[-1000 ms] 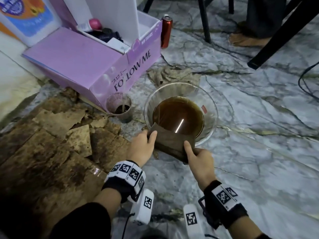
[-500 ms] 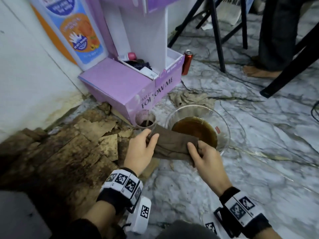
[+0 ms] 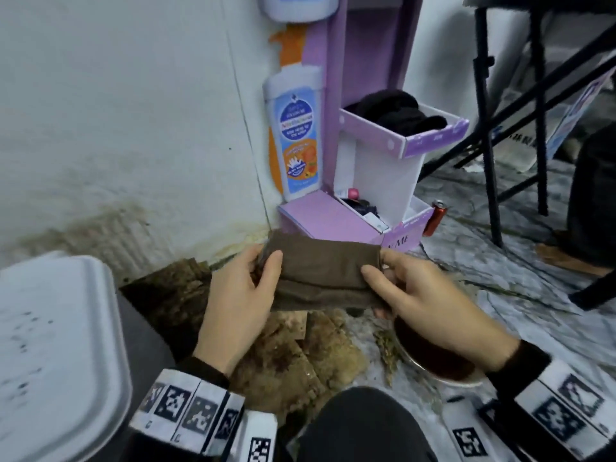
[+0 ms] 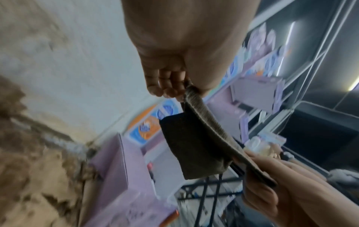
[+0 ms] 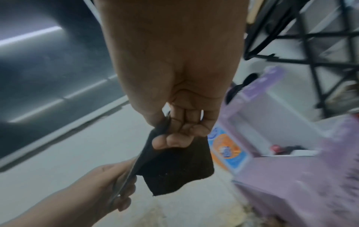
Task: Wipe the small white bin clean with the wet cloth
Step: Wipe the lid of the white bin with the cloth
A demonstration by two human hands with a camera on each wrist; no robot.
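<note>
A wet brown cloth [image 3: 326, 268] hangs folded and stretched between both hands, above the floor in front of my knees. My left hand [image 3: 266, 265] pinches its left end with thumb on top; my right hand [image 3: 378, 265] pinches the right end. The left wrist view shows the cloth [image 4: 194, 147] running from my left hand [image 4: 174, 89] down to the right hand [image 4: 272, 176]. Through the right wrist camera, my right hand [image 5: 174, 135] grips the dark cloth [image 5: 174, 165]. A blurred white bin [image 3: 56, 345] with dark speckles fills the lower left, apart from both hands.
A glass bowl of brown water [image 3: 433, 361] sits on the marble floor under my right forearm. Soggy brown cardboard [image 3: 300, 355] lies below the cloth. A purple display stand [image 3: 333, 221], a red can [image 3: 436, 218] and black chair legs [image 3: 490, 145] stand behind. A stained wall is at left.
Both hands lifted the cloth from the bowl's rim up and toward me. The view swung left and up, bringing the white bin into the lower left.
</note>
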